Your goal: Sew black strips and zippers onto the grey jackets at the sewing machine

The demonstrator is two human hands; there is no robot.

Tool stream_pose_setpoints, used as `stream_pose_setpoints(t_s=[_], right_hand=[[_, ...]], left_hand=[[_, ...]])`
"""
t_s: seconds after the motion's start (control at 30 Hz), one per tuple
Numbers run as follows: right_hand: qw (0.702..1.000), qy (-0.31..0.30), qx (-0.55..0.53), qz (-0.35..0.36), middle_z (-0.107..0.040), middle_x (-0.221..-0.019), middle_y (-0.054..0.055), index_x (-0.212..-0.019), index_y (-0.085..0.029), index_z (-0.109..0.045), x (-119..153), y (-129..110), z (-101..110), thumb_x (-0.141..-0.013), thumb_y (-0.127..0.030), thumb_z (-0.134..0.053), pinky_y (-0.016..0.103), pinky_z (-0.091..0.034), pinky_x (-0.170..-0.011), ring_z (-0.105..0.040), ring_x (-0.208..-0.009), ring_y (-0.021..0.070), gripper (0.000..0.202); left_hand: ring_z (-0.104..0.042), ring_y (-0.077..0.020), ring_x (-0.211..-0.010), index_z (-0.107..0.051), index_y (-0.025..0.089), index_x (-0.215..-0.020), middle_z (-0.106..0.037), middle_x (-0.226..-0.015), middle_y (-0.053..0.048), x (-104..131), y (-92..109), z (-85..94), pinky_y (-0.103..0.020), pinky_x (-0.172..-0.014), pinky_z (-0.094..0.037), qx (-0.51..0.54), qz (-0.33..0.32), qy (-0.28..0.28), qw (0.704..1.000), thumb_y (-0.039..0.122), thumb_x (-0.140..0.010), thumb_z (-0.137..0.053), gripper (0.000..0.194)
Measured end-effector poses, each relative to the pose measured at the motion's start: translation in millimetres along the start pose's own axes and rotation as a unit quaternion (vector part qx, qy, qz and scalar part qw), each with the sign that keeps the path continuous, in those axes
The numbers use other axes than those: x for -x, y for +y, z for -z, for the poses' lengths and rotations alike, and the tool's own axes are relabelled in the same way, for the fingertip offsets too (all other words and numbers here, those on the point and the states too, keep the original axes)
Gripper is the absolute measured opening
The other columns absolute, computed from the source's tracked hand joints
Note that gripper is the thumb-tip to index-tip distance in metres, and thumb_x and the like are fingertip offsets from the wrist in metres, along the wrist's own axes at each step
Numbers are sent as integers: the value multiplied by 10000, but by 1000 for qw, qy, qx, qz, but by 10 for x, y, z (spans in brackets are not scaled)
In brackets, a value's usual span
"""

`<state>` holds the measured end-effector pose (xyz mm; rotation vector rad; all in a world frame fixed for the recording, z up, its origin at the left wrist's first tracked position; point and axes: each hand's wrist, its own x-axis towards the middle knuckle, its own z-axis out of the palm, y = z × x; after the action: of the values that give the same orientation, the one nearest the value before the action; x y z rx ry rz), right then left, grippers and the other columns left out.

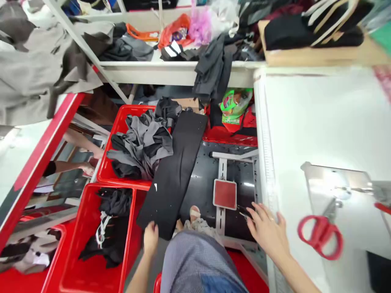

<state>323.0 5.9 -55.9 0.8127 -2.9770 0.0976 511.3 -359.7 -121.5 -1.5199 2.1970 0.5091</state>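
Note:
My left hand (151,239), its fingers closed, grips the near edge of a long black fabric piece (175,171). The fabric stretches away from me over the rims of the red bins, with small white specks and a white mark on it. My right hand (269,228) is at the left edge of the white table (293,122), fingers spread. A small dark thing with a metal part shows beside its fingertips; whether the hand touches it I cannot tell. Red-handled scissors (322,234) lie on the table to the right of this hand.
A red bin (102,162) holds crumpled grey and black cloth; a nearer red bin (71,244) holds black pieces with a white tie. A red-brown pedal (225,194) sits below. Grey cloth (214,69) hangs off the back shelf. Another person's hands (88,167) show at left.

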Motion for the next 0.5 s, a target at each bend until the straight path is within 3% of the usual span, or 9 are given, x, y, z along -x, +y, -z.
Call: stream_pose_setpoints(t_s=[0.17,0.27,0.37,0.43,0.5], right_hand=[[995,51,-84,1,-621,-1049,51,-971,-192,-597,82,173,-91,-819,-320,-429,444,-249,-966,-543,-991,235,260],[990,24,-133,-37,-631,-1042,31,-993,-225,-601,128,188,-69,-830,-313,-440,432,-239,-981,-560,-970,228,245],[975,-13,-186,-120,-636,-1042,15,-990,-255,-608,122,162,-33,-862,-299,-423,417,-236,-993,-560,-986,219,229],[967,-17,-210,-143,-645,-1020,15,-961,-261,-617,92,130,-5,-871,-308,-415,424,-236,-991,-568,-972,219,226],[963,6,-228,-146,-657,-987,23,-929,-255,-623,50,108,23,-869,-310,-408,435,-240,-983,-581,-937,221,229]], left_hand=[[-537,-196,-987,-488,142,-1139,-534,-1122,-93,-1288,803,-197,-397,-833,-454,-33,39,53,997,330,-844,-493,350],[-554,-188,-928,-513,122,-1089,-553,-1056,-91,-1815,1047,-288,-382,-791,-471,-105,81,50,990,349,-840,-496,337],[-561,-175,-894,-537,116,-1040,-567,-1016,-81,-1901,1032,-292,-371,-776,-473,-172,83,27,981,345,-840,-497,306],[-567,-167,-876,-552,122,-1005,-581,-979,-67,-1692,866,-212,-362,-769,-473,-202,78,11,976,348,-839,-499,286],[-576,-162,-856,-565,126,-969,-594,-935,-55,-1316,593,-90,-348,-757,-475,-220,80,4,972,357,-837,-500,274]])
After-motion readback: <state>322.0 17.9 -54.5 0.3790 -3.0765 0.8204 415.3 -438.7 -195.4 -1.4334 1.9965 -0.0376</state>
